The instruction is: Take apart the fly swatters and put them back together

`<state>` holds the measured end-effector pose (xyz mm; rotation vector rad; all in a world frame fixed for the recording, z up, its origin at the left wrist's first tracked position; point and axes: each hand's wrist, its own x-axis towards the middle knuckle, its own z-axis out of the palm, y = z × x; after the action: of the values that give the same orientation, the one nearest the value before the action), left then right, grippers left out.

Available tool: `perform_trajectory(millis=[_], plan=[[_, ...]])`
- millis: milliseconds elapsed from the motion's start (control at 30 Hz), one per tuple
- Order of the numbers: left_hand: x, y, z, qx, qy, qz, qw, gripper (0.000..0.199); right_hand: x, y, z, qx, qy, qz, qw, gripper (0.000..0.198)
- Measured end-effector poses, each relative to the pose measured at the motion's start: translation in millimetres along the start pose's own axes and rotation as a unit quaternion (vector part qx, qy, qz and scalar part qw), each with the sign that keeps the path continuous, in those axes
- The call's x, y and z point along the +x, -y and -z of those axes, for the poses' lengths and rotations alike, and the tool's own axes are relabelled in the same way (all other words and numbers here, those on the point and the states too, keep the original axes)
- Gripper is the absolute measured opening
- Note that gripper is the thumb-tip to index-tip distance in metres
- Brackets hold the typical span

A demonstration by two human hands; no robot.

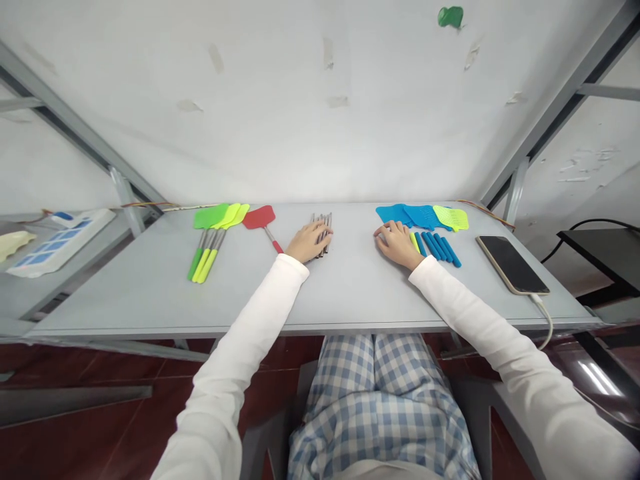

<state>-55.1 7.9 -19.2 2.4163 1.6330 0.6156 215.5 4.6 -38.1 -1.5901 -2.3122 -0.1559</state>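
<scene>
My left hand (pixel 309 241) lies flat over a bundle of thin metal rods (pixel 324 220), its fingers stretched across them and hiding their middle. My right hand (pixel 395 243) rests on the table with fingers loosely spread and nothing visible in it. Just right of it lie several blue handle tubes (pixel 441 248) and a yellow-green handle tube (pixel 415 241). Behind them are overlapping blue fly swatter heads (pixel 417 215) and a yellow-green perforated head (pixel 451 218). Left of my left hand lies a red fly swatter (pixel 260 217). Farther left are a green fly swatter (pixel 210 216) and two yellow-green fly swatters (pixel 213 257).
The grey table (pixel 350 300) meets a white wall at the back. A phone (pixel 513 265) with a charging cable lies at the right. Metal frame posts stand at both sides. On a left-hand surface sits a white and blue plastic item (pixel 63 243).
</scene>
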Motion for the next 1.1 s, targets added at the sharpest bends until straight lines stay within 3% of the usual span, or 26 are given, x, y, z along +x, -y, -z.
perform_trajectory(millis=[67,167,233,333,467,600,700,800,867,933,1033,1100], plan=[[-1.3,7.3,5.4,0.031,-0.075,0.056,0.995,0.038,0.0,-0.6,-0.9,0.004,-0.003,0.000,1.000,0.035],[-3.7,22.9,14.8,0.093,-0.182,0.266,0.942,0.041,0.0,-1.3,-1.6,0.009,-0.004,-0.001,1.000,0.034],[-6.5,34.2,20.2,0.114,-0.183,0.388,0.896,0.051,0.0,-1.4,-1.5,0.010,-0.002,-0.002,1.000,0.034],[-11.3,47.6,26.3,0.104,-0.134,0.445,0.880,0.055,-0.1,-0.8,-0.4,0.012,-0.001,-0.004,1.000,0.034],[-15.2,56.8,33.6,0.050,-0.098,0.436,0.893,0.045,-0.2,-1.3,-0.4,0.022,-0.002,-0.005,1.000,0.034],[-17.2,52.1,45.0,-0.002,-0.165,0.416,0.895,0.025,-1.0,-3.9,-1.5,0.039,-0.006,-0.010,0.999,0.033],[-19.3,24.7,54.0,-0.126,-0.256,0.355,0.890,0.022,-3.0,0.9,4.7,0.075,-0.022,-0.001,0.997,0.033],[-22.4,-28.0,52.1,-0.325,-0.269,0.252,0.871,0.025,-4.8,20.3,21.0,0.201,-0.072,0.019,0.977,0.036],[-23.4,-68.2,40.8,-0.391,-0.212,0.183,0.877,0.026,-3.9,39.1,34.6,0.346,-0.112,0.006,0.932,0.044],[-22.5,-102.6,23.4,-0.402,-0.156,0.124,0.894,0.025,-0.4,57.0,46.4,0.489,-0.132,-0.034,0.861,0.048],[-18.4,-133.7,-3.7,-0.368,-0.167,0.059,0.913,0.020,7.2,71.4,55.6,0.615,-0.131,-0.090,0.772,0.051],[-14.9,-142.0,-15.6,-0.379,-0.151,0.039,0.912,0.022,10.7,71.2,56.9,0.654,-0.130,-0.119,0.735,0.050]])
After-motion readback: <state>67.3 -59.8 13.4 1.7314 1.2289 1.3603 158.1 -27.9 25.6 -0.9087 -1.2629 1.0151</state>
